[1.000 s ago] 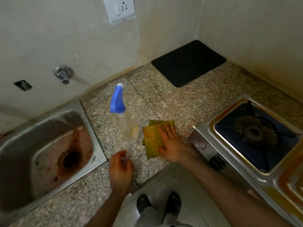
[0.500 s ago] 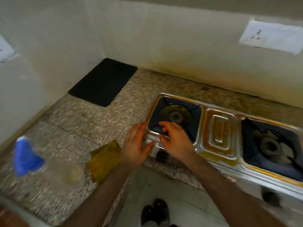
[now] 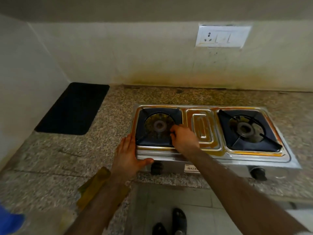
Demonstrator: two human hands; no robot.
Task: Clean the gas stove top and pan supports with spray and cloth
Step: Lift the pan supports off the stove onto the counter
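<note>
Because the right hand (image 3: 183,139) curls its fingers over the near-right edge of the left pan support (image 3: 158,127), lifting one side alone could, in my judgement, tip the support so that it scrapes or drops onto the gas stove (image 3: 211,150) — a light body that might also slide on the counter (image 3: 50,158). The left hand (image 3: 127,154) lies flat and open against the stove's left front corner, thumb along the front edge, bracing it — holding nothing. The cloth (image 3: 94,185) and spray bottle (image 3: 10,221) lie untouched at lower left.
</note>
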